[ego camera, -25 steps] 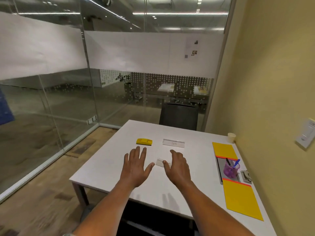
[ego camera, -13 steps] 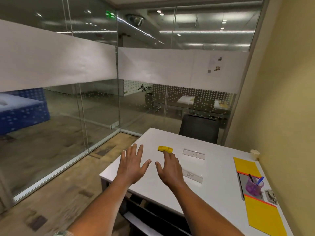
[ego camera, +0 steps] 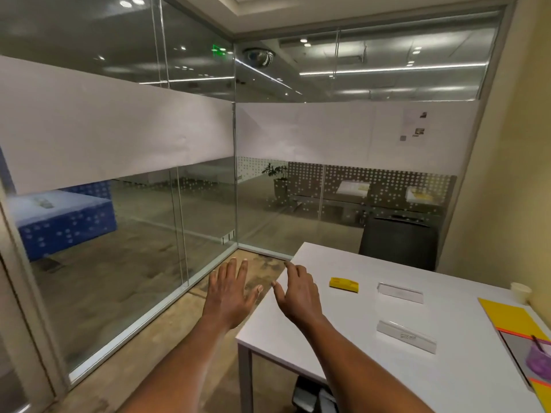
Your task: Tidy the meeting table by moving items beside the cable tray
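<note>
A small yellow block [ego camera: 343,284] lies on the white table [ego camera: 357,368], with a clear acrylic name holder [ego camera: 400,292] to its right and a second clear holder [ego camera: 406,336] nearer me. The grey cable tray [ego camera: 520,345] sits at the table's right edge between yellow folders [ego camera: 507,315], holding a purple pen cup [ego camera: 539,357]. My left hand [ego camera: 229,296] hovers open, past the table's left edge over the floor. My right hand [ego camera: 296,293] is open above the table's left side, left of the yellow block, holding nothing.
A paper cup [ego camera: 521,292] stands at the far right by the yellow wall. A dark chair [ego camera: 398,244] is behind the table's far side. Glass partitions close off the room to the left and ahead. Something dark lies under the table [ego camera: 313,394].
The view has swung left and up, so the table now sits lower right. Both hands shifted left relative to the table; the left hand now hangs beyond its edge.
</note>
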`<state>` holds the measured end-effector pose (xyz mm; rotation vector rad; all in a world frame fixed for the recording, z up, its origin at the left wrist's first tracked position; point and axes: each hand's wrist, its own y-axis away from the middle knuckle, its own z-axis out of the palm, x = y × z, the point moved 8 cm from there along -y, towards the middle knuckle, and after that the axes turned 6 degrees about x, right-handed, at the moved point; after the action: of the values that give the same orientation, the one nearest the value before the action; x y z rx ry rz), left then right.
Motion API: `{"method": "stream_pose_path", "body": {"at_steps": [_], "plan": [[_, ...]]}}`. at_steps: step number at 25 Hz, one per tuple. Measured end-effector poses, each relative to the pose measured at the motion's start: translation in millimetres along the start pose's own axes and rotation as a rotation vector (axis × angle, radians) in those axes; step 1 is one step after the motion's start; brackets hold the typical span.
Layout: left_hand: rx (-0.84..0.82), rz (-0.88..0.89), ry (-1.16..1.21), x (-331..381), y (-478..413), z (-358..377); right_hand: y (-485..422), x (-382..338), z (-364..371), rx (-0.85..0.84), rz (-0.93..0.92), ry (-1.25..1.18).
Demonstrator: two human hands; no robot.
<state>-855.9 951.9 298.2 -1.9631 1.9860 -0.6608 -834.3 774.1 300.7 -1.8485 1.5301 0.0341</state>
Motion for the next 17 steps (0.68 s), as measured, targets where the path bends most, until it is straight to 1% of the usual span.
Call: {"method": "stream_pose_path", "body": {"at_steps": [3,7,13,17], "plan": [[0.005,-0.001,-0.006,-49.2,-10.0,-3.1,-15.7,-40.5,28.1,0.007,-0.01,-0.003],[0.018,-0.02,0.005,-105.0,-27.8,-5.1,-41.6,-89.0,61.9,0.022,-0.071,0.024],[0.035,-0.036,0.024,-167.2,-56.6,7.7,-79.1,-130.2,118.8,0.023,-0.095,0.006],[0.04,-0.034,0.029,-202.9,-94.8,25.9,-117.8,-146.8,163.9,0.026,-0.107,0.019]]}}
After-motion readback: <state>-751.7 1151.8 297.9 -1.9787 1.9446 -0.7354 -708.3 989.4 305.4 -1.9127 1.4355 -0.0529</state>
